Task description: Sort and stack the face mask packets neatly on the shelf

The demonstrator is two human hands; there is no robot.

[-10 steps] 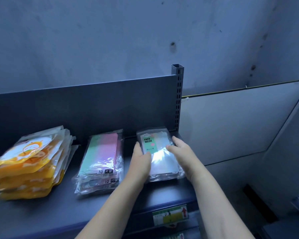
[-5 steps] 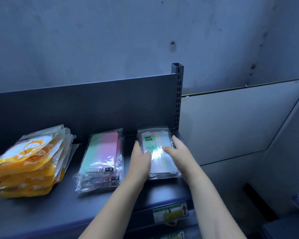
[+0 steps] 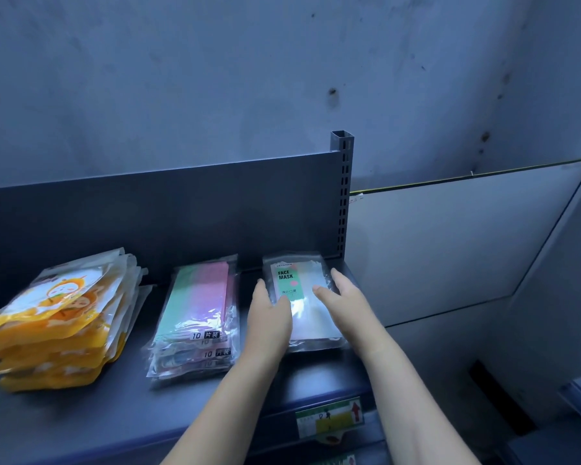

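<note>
Head view: down onto a dark shelf (image 3: 81,414) with three lots of mask packs in a row and two bare forearms reaching in from below.
FACE MASK pack (image 3: 299,275): clear, with a green label strip and black lettering at the far left corner; flat on the shelf at its right end, far edge near the foot of the post; between the two hands; glare across the middle; one pack or several beneath, impossible to tell.
Left hand (image 3: 270,317): laid along the pack's left edge, fingers straight and together, pointing toward the back panel, thumb tip on the pack's top face; nothing clenched, no curl round the pack.
Right hand (image 3: 344,297): against the pack's right edge, fingers extended along it, thumb stretched over the top face; relaxed, touching rather than grasping.
Pink-green stack (image 3: 198,297): middle of the shelf, just left of the left hand, apart from the FACE MASK pack; several packs, a little offset, with "10" labels at the near edges.
Orange stack (image 3: 57,317): left end, well apart from the hands; several packs, fanned and uneven, with the top one tilted.
Back panel (image 3: 148,213): dark, upright behind all three lots.
Post (image 3: 344,196): slotted, at the panel's right end.
Tag (image 3: 329,417): green and yellow with a red arrow, on the shelf's front lip between the forearms.
Board (image 3: 450,246): pale, right of the post.
Wall (image 3: 215,78): grey, stained.
</note>
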